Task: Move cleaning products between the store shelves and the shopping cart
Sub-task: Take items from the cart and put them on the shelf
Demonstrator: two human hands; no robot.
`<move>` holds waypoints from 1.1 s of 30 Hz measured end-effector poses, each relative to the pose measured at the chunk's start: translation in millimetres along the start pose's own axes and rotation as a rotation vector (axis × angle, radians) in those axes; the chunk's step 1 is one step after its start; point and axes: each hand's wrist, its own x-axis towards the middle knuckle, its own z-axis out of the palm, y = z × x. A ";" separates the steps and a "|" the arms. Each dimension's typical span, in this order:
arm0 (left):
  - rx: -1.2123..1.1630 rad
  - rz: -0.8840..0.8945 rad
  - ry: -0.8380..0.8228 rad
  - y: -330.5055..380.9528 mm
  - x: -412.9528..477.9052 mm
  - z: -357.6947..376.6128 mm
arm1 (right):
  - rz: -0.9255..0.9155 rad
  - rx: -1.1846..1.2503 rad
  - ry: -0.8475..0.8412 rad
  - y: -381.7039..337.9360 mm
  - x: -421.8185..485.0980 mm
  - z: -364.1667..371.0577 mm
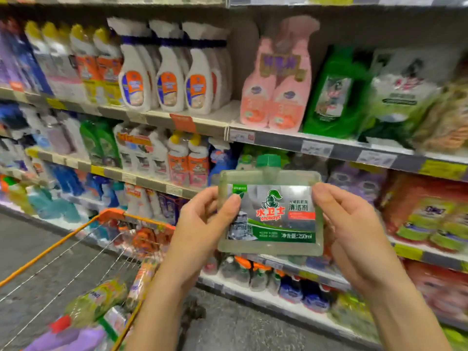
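Cleaner bottle (269,216) raised in the aisle: you hold it upright in the air between both hands, label toward you, green cap (268,160) on top.
— Which hand has which side?
— Your left hand (202,224) takes the left edge, thumb pressed on the front of the label near its upper corner, fingers out of sight behind. Your right hand (354,224) takes the right edge the same way, thumb on the front near the top, fingers curled round the back. Both pinch the bottle; neither lies spread.
— Where is it against the store shelves (316,148)?
— In front of them, not touching. Its cap shows just under the edge of the shelf that bears the pink spray bottles (276,97). White spray bottles (167,79) stand up and to the left.
— And the shopping cart (63,239)?
— Low at your left, well apart from the bottle, beside your left forearm. Its orange rim shows, with a green packet (96,300) and something purple (68,335) inside; blur hides what they are.
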 end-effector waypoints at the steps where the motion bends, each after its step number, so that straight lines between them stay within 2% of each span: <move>1: 0.004 0.012 -0.032 2.7 3.9 16.0 | -0.024 0.002 0.028 -7.5 -4.3 -14.1; 9: 0.017 0.124 -0.175 24.4 19.4 162.6 | -0.170 -0.033 0.184 -57.7 -26.8 -146.5; 16: 0.051 0.249 -0.229 43.7 30.3 274.2 | -0.273 -0.028 0.198 -97.0 -24.3 -253.8; 24: 0.099 0.404 -0.174 77.3 58.7 345.8 | -0.399 -0.052 0.131 -150.9 2.9 -310.5; 33: 0.130 0.524 -0.210 96.7 146.4 392.1 | -0.522 -0.127 0.163 -174.0 80.3 -345.8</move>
